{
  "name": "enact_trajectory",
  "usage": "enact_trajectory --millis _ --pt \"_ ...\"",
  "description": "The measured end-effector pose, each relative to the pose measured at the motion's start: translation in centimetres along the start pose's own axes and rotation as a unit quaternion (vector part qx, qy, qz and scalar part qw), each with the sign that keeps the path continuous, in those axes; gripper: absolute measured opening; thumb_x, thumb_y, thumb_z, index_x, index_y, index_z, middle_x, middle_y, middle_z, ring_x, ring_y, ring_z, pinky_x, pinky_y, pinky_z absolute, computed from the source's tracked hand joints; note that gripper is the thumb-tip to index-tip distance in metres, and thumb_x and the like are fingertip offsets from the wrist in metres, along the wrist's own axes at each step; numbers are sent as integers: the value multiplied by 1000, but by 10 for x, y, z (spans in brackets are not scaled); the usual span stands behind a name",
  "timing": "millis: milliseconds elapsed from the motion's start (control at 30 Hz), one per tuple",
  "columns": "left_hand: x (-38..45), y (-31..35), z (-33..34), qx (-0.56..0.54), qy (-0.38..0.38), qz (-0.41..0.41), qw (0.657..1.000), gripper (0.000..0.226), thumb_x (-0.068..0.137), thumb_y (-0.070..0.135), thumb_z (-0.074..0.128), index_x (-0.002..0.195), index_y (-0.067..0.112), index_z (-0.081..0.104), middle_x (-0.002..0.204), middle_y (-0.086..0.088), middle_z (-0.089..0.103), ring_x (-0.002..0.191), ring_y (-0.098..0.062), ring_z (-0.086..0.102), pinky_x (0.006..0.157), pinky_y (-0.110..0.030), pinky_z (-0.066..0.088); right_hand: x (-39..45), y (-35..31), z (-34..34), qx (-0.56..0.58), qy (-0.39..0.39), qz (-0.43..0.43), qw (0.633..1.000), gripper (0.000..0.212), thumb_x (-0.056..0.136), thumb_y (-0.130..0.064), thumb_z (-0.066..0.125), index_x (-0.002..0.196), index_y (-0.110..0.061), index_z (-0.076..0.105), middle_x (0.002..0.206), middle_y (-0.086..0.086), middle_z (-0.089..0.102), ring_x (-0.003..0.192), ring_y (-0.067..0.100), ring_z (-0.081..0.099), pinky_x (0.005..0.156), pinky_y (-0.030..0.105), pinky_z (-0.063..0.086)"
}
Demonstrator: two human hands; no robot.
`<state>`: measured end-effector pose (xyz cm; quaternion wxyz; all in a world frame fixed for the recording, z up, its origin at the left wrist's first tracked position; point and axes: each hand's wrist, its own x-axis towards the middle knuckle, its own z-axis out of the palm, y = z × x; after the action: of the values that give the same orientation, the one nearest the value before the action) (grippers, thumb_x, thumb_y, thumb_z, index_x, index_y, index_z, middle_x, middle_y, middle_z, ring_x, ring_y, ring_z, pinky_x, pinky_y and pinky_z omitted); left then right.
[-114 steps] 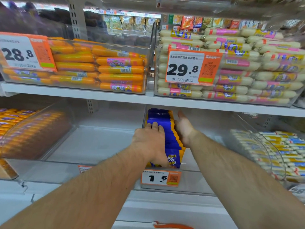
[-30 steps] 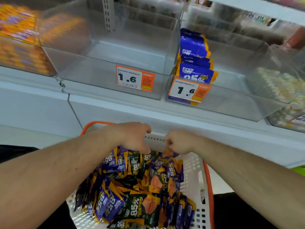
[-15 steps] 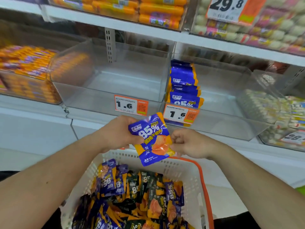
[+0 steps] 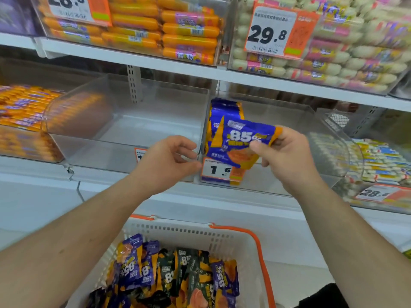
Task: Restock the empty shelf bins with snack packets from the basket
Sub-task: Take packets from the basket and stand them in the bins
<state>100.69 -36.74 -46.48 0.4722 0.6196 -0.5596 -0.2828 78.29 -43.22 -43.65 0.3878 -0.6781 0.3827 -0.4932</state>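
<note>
The right hand (image 4: 287, 156) pinches a blue packet (image 4: 242, 141) in front of the right bin (image 4: 289, 121); the left hand (image 4: 169, 161) is loose and holds nothing. Best to stand the packet upright against the row (image 4: 224, 110), label forward.

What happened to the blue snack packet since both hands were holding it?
The left hand let go and is empty now. The right hand alone carried the blue packet up toward the bin with the blue row. The other clear bin and the basket look unchanged.
</note>
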Motion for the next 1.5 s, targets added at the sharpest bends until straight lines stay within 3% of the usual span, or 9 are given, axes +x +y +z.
enact_trajectory --millis 200,333,467,867,967,1067,1233,1367,1500 --pt "-11 -24 6 27 -57 -24 998 25 80 15 78 93 30 62 85 11 69 68 3 61 66 -14 49 13 12 -1 -37 92 -16 995 22 85 -2 71 81 -22 64 63 -20 68 50 0 56 53 15 47" --pt "-13 -29 10 34 -79 -18 996 25 79 17 79 91 32 63 87 9 70 73 -4 63 73 -22 52 20 24 11 -110 58 -12 992 16 83 -5 74 85 -20 70 72 -6 70 58 5 60 63 27 53" --pt "-14 -33 7 52 -87 -20 995 24 79 21 79 92 33 64 90 10 70 81 -10 66 76 -24 53 17 40 25 -260 -16 0 966 10 84 -14 74 94 -15 75 71 -14 59 59 1 51 65 26 44" --pt "-21 -33 8 80 -141 -36 986 21 82 25 76 99 31 64 93 14 69 84 -6 67 81 -29 56 23 54 23 -370 42 -3 928 22 87 -30 70 72 -16 63 61 -10 49 71 16 49 71 35 45" --pt "-22 -35 9 84 -148 -35 985 21 82 26 76 99 32 64 94 14 69 83 -5 66 80 -27 56 23 52 23 -351 43 33 935 21 88 -32 69 79 -13 67 59 -11 50 61 9 48 66 29 40" --pt "-23 -38 11 89 -156 -43 983 21 83 26 75 97 35 63 94 15 69 82 -3 65 74 -24 54 19 52 25 -342 74 46 936 19 84 -36 73 82 -20 63 65 -14 54 68 7 54 79 37 50" --pt "-27 -45 16 104 -179 -54 977 21 83 25 74 97 35 62 97 14 67 78 -3 63 72 -20 52 16 47 28 -304 61 127 942 77 78 -49 76 139 -18 40 133 -1 57 121 21 55 101 49 47" --pt "-27 -47 18 110 -189 -57 974 21 84 27 74 100 35 63 97 15 67 82 -3 64 74 -21 53 15 42 32 -348 -39 123 929 51 81 -44 73 123 -28 49 120 -6 66 109 20 62 97 48 50" --pt "-26 -49 21 116 -194 -59 972 21 84 26 73 99 35 63 97 16 67 83 -3 64 75 -23 55 15 44 29 -300 -52 131 943 65 82 -42 75 135 -25 42 127 -6 63 110 15 61 94 44 53"
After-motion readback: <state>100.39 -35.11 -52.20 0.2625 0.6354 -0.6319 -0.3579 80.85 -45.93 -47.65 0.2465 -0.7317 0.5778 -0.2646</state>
